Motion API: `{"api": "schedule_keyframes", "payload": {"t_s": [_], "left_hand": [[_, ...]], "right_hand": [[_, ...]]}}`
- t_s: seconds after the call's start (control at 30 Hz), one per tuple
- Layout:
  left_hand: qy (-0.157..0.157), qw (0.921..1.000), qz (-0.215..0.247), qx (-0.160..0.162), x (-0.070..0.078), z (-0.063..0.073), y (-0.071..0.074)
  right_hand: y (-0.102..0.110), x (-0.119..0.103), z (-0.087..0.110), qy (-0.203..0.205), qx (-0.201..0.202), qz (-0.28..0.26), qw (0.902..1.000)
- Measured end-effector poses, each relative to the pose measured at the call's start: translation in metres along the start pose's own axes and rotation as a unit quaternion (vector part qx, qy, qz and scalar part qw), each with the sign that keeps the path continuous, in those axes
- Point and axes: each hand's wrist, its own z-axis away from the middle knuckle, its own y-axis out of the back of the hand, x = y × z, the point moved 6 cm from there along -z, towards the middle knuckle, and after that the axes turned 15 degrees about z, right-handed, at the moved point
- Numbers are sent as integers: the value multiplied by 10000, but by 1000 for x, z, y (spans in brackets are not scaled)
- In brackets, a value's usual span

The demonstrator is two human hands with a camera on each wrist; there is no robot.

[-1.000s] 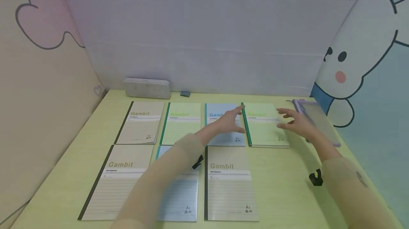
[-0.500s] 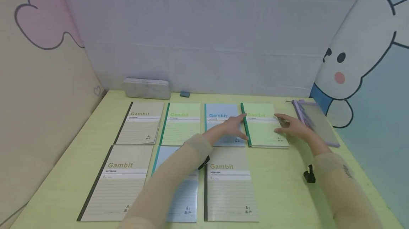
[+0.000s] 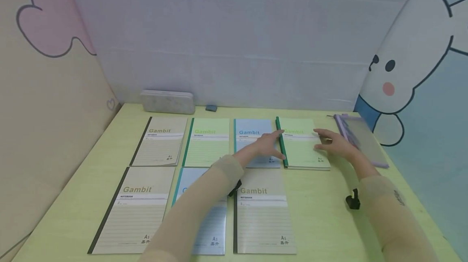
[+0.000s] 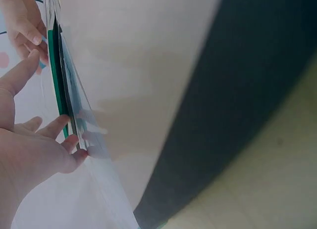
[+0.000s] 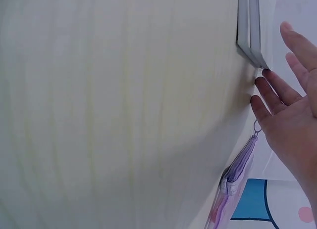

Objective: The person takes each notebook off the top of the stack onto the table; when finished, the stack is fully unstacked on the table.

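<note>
A green-spined pale green notebook (image 3: 301, 149) lies at the right end of the back row, between my hands. Its dark green spine (image 4: 57, 80) shows edge-on in the left wrist view, with a darker spine right beside it. At that spine is my left hand (image 3: 266, 145), fingers spread and fingertips touching the edge. Across from it, my right hand (image 3: 334, 144) has its fingertips at the notebook's right edge. In the right wrist view, that hand's fingers (image 5: 271, 93) touch the corner of two stacked page edges (image 5: 250, 33). A blue notebook (image 3: 252, 126) lies partly under my left hand.
Other notebooks lie in two rows, among them a beige one (image 3: 265, 221) in front and a green one (image 3: 206, 144) behind. A grey pencil case (image 3: 168, 102) and small dark block (image 3: 211, 108) stand at the back. A purple-edged zip pouch (image 3: 367, 140) lies far right.
Both hands have come down to the sides of the right green notebook, the right hand moving inward to its edge. Over the last half second they have barely moved.
</note>
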Motion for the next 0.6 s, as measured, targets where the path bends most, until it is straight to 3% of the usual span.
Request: {"api": "schedule_keyframes", "payload": {"t_s": [0.2, 0.3, 0.47, 0.6], "left_hand": [[-106, 9985, 491, 206, 4, 1, 1], [-185, 9941, 996, 380, 6, 2, 2], [-296, 9730, 2145, 799, 10, 4, 4], [-225, 9626, 2487, 1056, 13, 5, 3]], "right_hand": [[5, 0, 3, -127, 114, -648, 9978], [5, -1, 4, -202, 124, -794, 9966], [6, -1, 7, -258, 148, -885, 9956], [7, -3, 8, -242, 185, -922, 9953]]}}
